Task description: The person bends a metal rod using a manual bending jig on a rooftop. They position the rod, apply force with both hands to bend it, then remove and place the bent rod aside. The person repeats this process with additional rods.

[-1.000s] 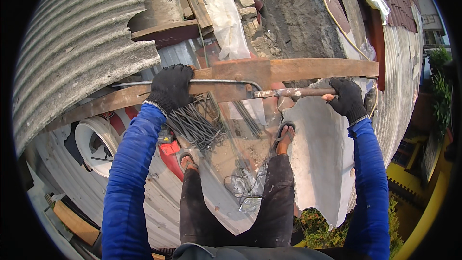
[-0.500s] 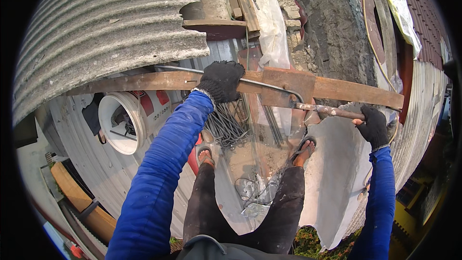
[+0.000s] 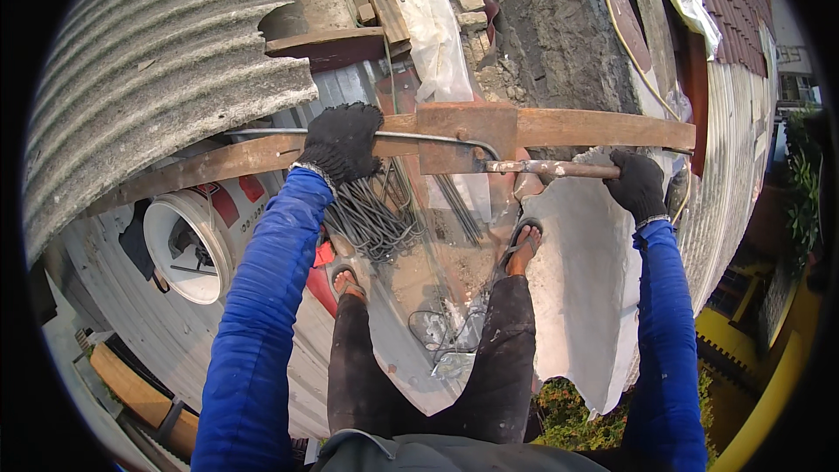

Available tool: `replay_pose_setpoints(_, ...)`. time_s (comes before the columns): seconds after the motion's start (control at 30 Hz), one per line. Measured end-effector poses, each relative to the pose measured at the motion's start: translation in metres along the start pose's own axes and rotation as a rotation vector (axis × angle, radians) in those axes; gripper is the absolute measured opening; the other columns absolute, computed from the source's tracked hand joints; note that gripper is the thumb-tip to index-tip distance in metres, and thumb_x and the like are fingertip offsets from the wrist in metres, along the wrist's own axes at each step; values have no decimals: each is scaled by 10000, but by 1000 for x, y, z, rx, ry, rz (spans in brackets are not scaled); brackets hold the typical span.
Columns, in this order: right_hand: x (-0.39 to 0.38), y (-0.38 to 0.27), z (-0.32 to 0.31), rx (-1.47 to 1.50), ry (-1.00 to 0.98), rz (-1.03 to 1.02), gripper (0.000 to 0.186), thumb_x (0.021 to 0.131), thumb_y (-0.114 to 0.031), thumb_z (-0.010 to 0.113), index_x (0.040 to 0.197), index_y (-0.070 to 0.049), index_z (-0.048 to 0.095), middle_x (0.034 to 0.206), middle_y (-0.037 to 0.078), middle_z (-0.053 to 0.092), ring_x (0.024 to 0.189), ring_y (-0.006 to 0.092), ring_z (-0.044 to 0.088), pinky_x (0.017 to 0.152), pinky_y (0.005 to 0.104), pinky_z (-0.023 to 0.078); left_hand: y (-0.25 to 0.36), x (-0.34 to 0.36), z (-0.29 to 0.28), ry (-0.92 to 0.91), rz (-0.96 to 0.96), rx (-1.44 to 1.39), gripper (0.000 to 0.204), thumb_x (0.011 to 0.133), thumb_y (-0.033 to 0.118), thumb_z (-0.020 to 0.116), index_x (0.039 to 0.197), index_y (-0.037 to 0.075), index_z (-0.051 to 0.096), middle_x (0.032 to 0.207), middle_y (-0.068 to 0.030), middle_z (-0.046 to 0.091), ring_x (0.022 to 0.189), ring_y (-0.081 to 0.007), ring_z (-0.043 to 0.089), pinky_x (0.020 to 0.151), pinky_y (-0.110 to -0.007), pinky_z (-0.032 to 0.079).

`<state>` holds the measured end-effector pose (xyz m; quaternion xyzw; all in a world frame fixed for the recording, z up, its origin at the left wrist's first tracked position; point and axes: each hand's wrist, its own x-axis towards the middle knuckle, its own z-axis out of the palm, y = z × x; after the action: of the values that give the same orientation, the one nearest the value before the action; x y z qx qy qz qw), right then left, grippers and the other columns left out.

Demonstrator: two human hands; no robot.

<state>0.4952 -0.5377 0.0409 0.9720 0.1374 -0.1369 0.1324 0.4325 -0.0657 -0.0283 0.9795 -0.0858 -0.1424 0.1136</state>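
Note:
A long wooden beam (image 3: 603, 128) runs across in front of me, with a square wooden block (image 3: 468, 137) on it. Along the beam lies a thin steel rod (image 3: 419, 135), its right end curving toward me just past the block. My left hand (image 3: 343, 142), in a black knit glove, is closed over the rod against the beam. My right hand (image 3: 639, 185), gloved alike, grips the end of a rusty, paint-flecked pipe (image 3: 551, 169). The pipe's left end meets the rod's bent end; how they join is too small to tell.
Below the beam lie a bundle of steel rods (image 3: 371, 223) and a tilted white bucket (image 3: 188, 249). Corrugated roofing (image 3: 166, 79) overhangs at left. A grey jagged-edged sheet (image 3: 577, 271) lies beside my right foot; greenery (image 3: 568, 415) shows far below its edge.
The view has turned slightly, shifting the scene left and up. Both hands keep their holds on the rod and the pipe; the pipe appears more level in the picture.

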Motion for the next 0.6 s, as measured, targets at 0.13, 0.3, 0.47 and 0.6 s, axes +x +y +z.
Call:
replay_pose_setpoints(0.13,8,0,-11,-6,-132,-26,254,702,-335,741,876,-150,734,848,147,713,807,360,694,723,489,546,2,2,-2,-114,-36,17,623,626,311,845,1169,86,637,1053,-164,671,982,-350,672,852,-448,552)
replay_pose_setpoints(0.3,7,-2,-6,-19,-43,-20,247,715,-340,740,868,-146,741,828,148,711,797,360,696,730,492,547,2,1,-3,-91,-16,38,640,629,318,849,1180,83,622,1067,-166,664,983,-349,670,851,-448,551)
replay_pose_setpoints(0.47,3,-4,5,0,-13,12,265,722,-367,728,897,-170,753,825,146,714,801,356,700,731,488,551,6,3,-7,-158,-50,36,639,635,322,850,1186,93,621,1077,-163,662,997,-347,666,868,-447,544)
replay_pose_setpoints(0.6,6,0,8,-12,-67,36,278,729,-398,710,894,-179,755,832,141,719,803,355,701,728,491,551,5,3,-10,-141,-32,16,609,655,340,841,1174,100,633,1072,-158,670,992,-350,670,867,-450,547)
